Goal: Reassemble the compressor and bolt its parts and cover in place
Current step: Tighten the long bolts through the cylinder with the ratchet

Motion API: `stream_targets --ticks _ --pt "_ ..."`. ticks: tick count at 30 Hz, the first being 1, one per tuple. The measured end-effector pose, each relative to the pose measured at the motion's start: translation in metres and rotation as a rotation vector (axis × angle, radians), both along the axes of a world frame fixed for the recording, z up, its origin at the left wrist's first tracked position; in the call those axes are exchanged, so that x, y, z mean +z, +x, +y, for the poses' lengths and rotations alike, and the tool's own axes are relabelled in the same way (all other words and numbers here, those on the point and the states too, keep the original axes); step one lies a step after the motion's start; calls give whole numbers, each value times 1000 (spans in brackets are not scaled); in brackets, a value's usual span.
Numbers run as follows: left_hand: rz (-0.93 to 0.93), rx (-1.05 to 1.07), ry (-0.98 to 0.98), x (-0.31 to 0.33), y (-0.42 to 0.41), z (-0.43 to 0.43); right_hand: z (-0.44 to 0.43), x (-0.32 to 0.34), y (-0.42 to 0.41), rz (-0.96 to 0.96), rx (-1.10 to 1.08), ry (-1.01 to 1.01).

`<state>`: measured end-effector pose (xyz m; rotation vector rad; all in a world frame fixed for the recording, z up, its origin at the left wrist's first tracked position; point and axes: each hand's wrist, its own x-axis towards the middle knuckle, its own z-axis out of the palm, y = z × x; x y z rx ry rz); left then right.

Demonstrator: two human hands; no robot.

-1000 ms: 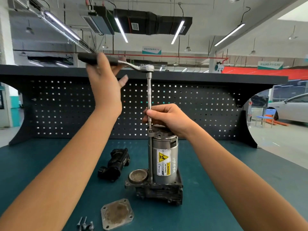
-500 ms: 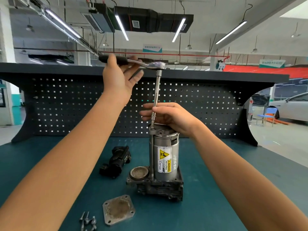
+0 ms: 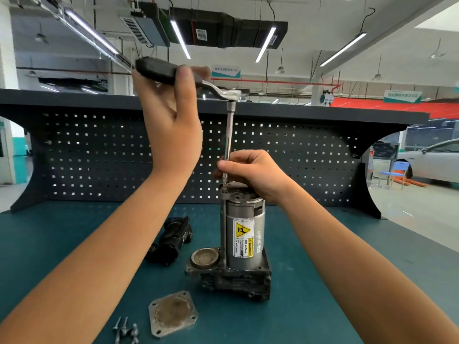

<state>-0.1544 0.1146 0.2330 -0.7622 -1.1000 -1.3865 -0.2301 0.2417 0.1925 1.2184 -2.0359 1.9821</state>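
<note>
While the left hand [image 3: 171, 125] grips the ratchet [image 3: 155, 68] handle above, the right hand [image 3: 250, 172] pinches its extension shaft [image 3: 229, 135] just over the compressor [image 3: 244, 234], which stands upright on the bench [image 3: 323, 269] below. Open air surrounds the handle; the cover plate [image 3: 173, 314] and bolts [image 3: 125, 330] lie lower left. The handle has swung nearer the viewer.

1. I have a single view, worn on the person's head, looking forward and slightly down across the tabletop [image 3: 62, 244].
2. It sits close: the left hand [image 3: 171, 120] and right hand [image 3: 253, 172] reach in from the near edge to mid-frame.
3. The wide angle takes in the far pegboard [image 3: 99, 157], the ceiling lights [image 3: 180, 38] above and a car [image 3: 432, 160] far right.
</note>
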Motion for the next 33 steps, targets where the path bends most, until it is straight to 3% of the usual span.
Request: stream_targets --ticks 5,12,15,19,21,24,28,31,33 --pt "-245 -216 214 12 -11 -9 5 1 1 -54 58 8" --pt "-472 -327 258 20 -39 -33 4 3 1 -105 121 22" --pt "-326 -103 158 15 -33 -27 4 2 0 -88 75 9" --pt "179 398 -126 14 -9 -11 0 2 -1 -47 4 42" --pt "227 506 -244 16 0 -1 -1 1 -1 -33 -18 28" --pt "90 335 -228 19 0 1 3 -1 -2 -40 -25 -22" --pt "-269 -109 116 23 -18 -21 4 0 -2 -67 54 29" --pt "-508 -278 204 21 -39 -39 5 4 -1 -107 136 74" --pt "-552 -423 271 18 -45 -43 5 3 -2 -99 135 85"
